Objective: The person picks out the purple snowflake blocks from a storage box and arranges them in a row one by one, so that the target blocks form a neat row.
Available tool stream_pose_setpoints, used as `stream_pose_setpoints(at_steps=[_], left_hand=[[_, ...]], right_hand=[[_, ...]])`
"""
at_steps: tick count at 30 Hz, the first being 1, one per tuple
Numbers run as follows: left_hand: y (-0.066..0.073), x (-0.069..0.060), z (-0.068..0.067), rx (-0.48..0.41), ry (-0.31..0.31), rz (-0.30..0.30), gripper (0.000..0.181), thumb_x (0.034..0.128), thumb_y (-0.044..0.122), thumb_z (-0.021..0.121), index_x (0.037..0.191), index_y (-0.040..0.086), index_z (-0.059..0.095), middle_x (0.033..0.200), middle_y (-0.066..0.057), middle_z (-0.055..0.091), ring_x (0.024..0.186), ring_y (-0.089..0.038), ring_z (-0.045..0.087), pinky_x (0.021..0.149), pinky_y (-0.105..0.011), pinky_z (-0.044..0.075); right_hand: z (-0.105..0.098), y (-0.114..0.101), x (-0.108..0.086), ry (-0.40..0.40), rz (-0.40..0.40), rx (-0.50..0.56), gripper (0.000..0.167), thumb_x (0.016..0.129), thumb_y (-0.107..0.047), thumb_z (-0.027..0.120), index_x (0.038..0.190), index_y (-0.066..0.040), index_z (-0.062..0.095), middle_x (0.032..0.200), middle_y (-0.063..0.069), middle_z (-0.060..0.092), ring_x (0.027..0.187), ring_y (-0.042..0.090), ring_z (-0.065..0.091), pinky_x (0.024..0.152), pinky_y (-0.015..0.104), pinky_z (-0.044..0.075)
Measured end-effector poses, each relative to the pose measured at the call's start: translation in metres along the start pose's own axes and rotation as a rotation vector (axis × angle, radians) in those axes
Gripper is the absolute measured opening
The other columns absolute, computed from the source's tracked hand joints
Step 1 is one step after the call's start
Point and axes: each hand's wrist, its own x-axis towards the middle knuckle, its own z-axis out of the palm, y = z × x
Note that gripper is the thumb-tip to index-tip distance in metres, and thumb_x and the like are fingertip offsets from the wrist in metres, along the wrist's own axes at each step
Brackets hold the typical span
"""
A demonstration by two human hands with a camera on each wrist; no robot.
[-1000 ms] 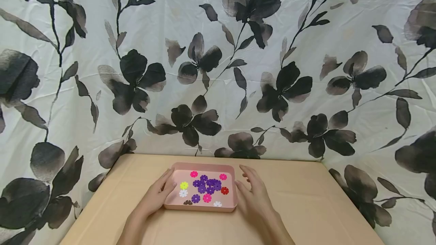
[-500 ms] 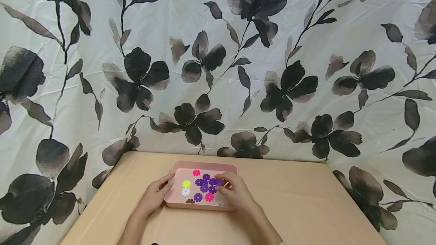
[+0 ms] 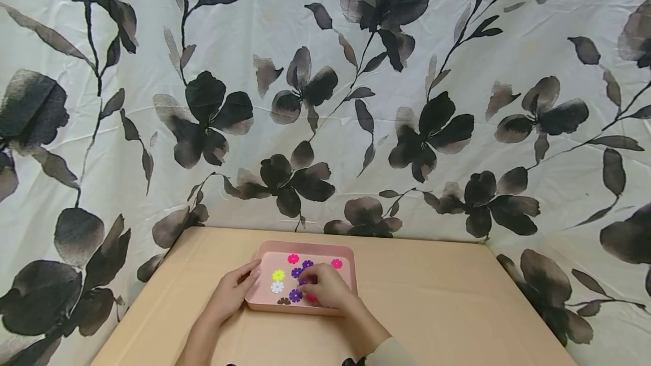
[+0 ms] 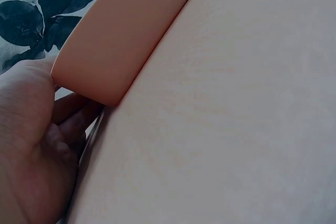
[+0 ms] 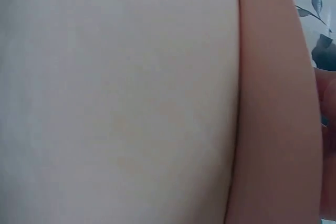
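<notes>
A shallow pink tray (image 3: 256, 305) with rounded corners lies on the table, holding small flower-shaped pieces. My left hand (image 3: 230, 292) grips its left end; in the left wrist view the thumb is at the rim of the tray (image 4: 121, 30) and fingers are tucked behind the wall. Inside, my right hand (image 3: 328, 287) reaches over the right half, thumb and fingertips bent together at a purple flower piece (image 3: 303, 282). Whether they pinch it I cannot tell. To the left are a yellow flower piece (image 3: 278, 275), a white one and a brown one. The right hand covers several purple pieces.
Light tan table surface (image 3: 432, 292) surrounds the tray. Behind it hangs a white cloth (image 3: 356, 185) printed with dark flowers. Other pieces in the tray include a pink flower piece (image 3: 293, 258) at the back left and another pink flower (image 3: 337, 264) at the back right.
My right hand has moved from beside the tray's right edge to over the purple pieces, then farther left. The left hand keeps its place on the tray.
</notes>
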Motion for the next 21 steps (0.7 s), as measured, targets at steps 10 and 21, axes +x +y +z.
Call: stream_pose_setpoints(at_steps=[10, 21], left_hand=[[0.0025, -0.0005, 0.0004, 0.0, 0.0, 0.023, 0.047, 0.1069, 0.034, 0.06, 0.148, 0.011, 0.059, 0.155, -0.011, 0.055, 0.15, -0.034, 0.043, 0.123, -0.049, 0.034], [0.0013, -0.0013, -0.0003, -0.015, 0.003, 0.039, 0.049, 0.1064, 0.034, 0.06, 0.148, 0.009, 0.059, 0.154, -0.012, 0.056, 0.149, -0.035, 0.044, 0.123, -0.05, 0.035]], right_hand=[[0.0097, 0.0025, 0.0017, -0.054, 0.025, 0.036, 0.005, 0.09, -0.015, 0.082, 0.093, -0.016, 0.078, 0.073, -0.005, 0.058, 0.067, 0.007, 0.051, 0.054, 0.018, 0.042], [0.0118, -0.0016, -0.002, -0.037, 0.092, 0.083, 0.012, 0.092, -0.006, 0.078, 0.086, -0.011, 0.069, 0.07, -0.002, 0.057, 0.063, 0.009, 0.052, 0.052, 0.02, 0.042]])
